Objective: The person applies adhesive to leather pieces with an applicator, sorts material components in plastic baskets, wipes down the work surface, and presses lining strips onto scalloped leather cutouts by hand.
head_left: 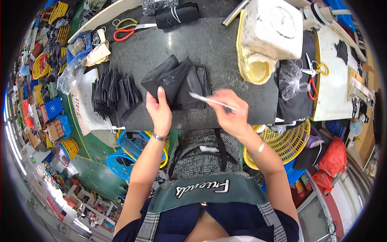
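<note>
My left hand (160,111) grips a folded piece of black fabric (168,80), the thumb on top and the fingers beneath it. Faint pale wet-looking spots show on that piece. In my right hand (230,109), blurred by motion, is a thin white stick-like tool (205,99). Its whitish tip is over the black fabric pieces (193,86) stacked on the dark worktable (177,44). Whether the tip touches the cloth I cannot tell. Further left, several more black fabric pieces (115,94) lie in an overlapping pile.
A white plastic container (274,28) stands at the back right, with a yellow crusted cup (258,70) before it. Scissors with red and olive handles (125,33) and a black bundle (176,16) lie at the back. Other scissors (311,76) and clear plastic (291,80) lie right. Baskets (282,145) stand below.
</note>
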